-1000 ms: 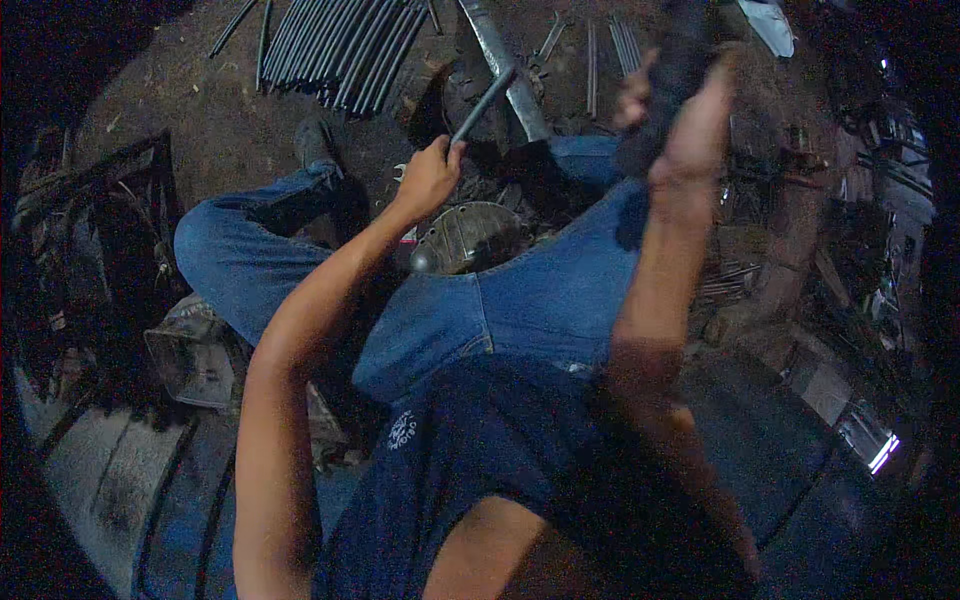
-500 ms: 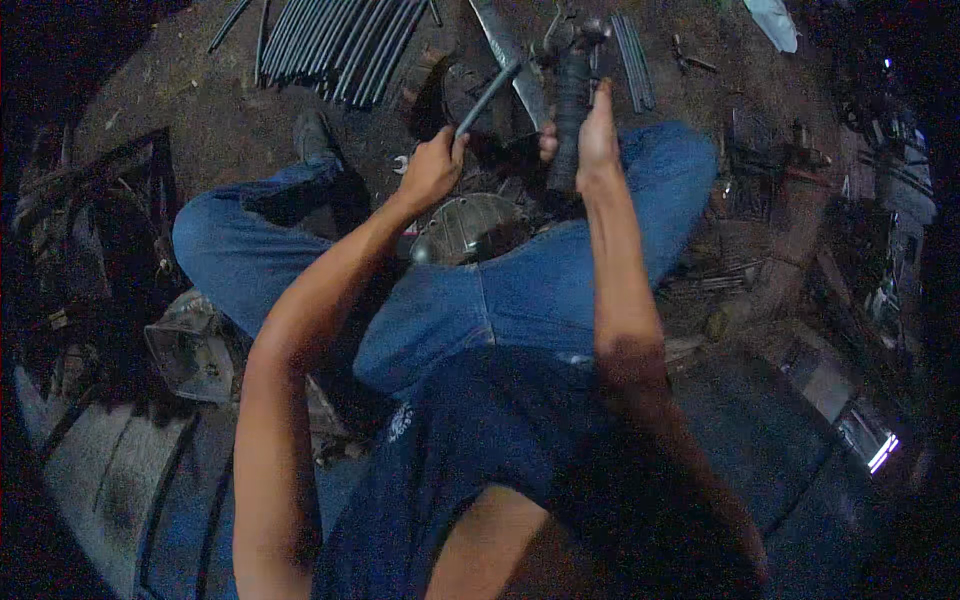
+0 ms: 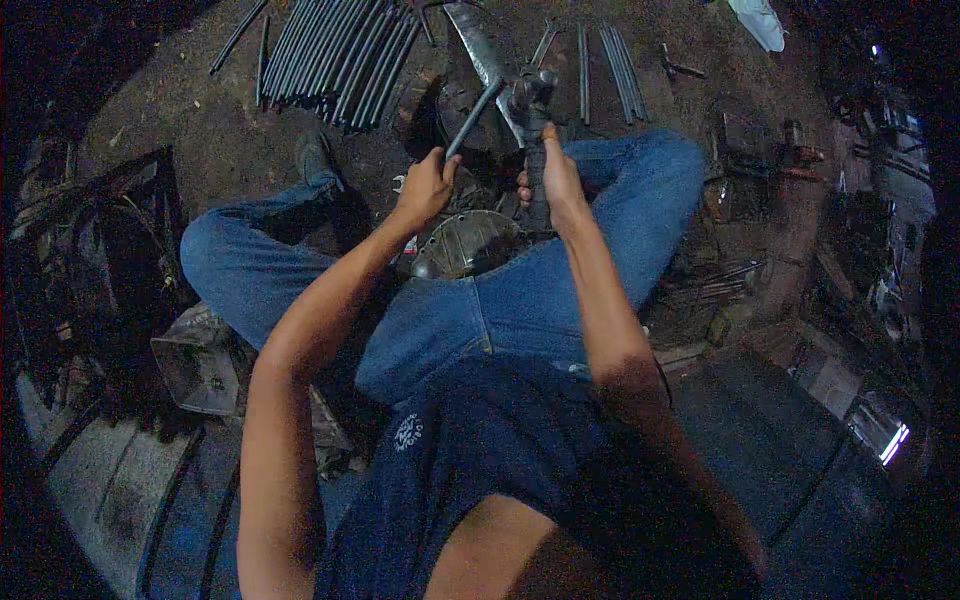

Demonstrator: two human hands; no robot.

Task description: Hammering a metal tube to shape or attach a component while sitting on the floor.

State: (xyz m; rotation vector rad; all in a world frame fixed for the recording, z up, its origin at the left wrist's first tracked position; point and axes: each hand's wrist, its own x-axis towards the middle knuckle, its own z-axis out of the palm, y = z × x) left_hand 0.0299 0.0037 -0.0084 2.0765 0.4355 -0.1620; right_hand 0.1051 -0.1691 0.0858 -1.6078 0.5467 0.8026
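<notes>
My left hand (image 3: 427,190) is closed round the lower end of a grey metal rod (image 3: 473,118), which slants up and to the right. My right hand (image 3: 556,182) grips a dark tool (image 3: 536,155) with a thick, ribbed handle and a wider metal head; its exact kind is unclear in this light. The tool's head is close beside the rod's upper end, but I cannot tell whether they touch. A long, flat silvery metal strip (image 3: 478,45) lies behind both. Between my legs, below my hands, is a round, ribbed metal housing (image 3: 468,243).
Many similar rods (image 3: 340,60) lie side by side at the far left, with a smaller group (image 3: 623,75) at the far right. A wrench (image 3: 545,42) lies near the strip. Scrap metal parts (image 3: 790,165) crowd the right; a metal box-like part (image 3: 198,365) is by my left knee.
The dark tool has moved left and down with my right hand, bringing its head beside the rod's end. My left hand and the rod have shifted slightly left and down.
</notes>
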